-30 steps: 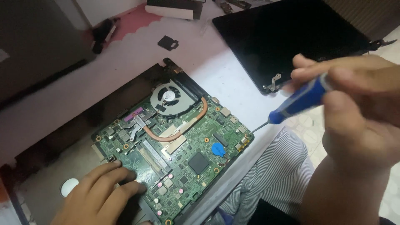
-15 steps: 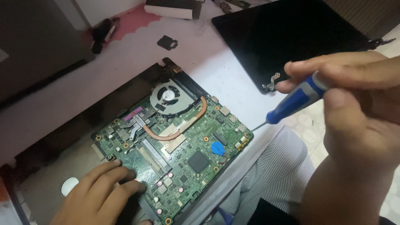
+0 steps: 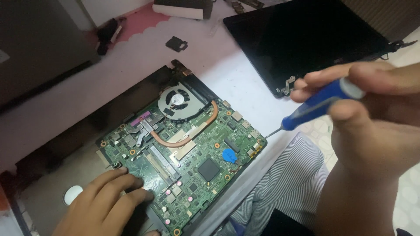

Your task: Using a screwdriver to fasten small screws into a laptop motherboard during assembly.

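Head view: screwdriver point(image 3: 316, 105) slanting, tip down-left toward motherboard point(image 3: 183, 153).

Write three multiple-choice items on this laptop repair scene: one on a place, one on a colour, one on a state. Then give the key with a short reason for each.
1. Where does the left hand rest?
A. on the near-left corner of the green motherboard
B. on the black screen panel
C. on the cooling fan

2. What colour is the handle of the screwdriver?
A. red
B. blue
C. yellow

3. How is the screwdriver held?
A. lying loose on the table
B. stuck upright in the fan
C. gripped in the right hand, tip at the board's right edge

Key: 1 A, the fingers lie on the board's near-left corner. 2 B, the handle is blue with a pale cap. 3 C, the fingers close round the handle and the tip points at the board's edge.
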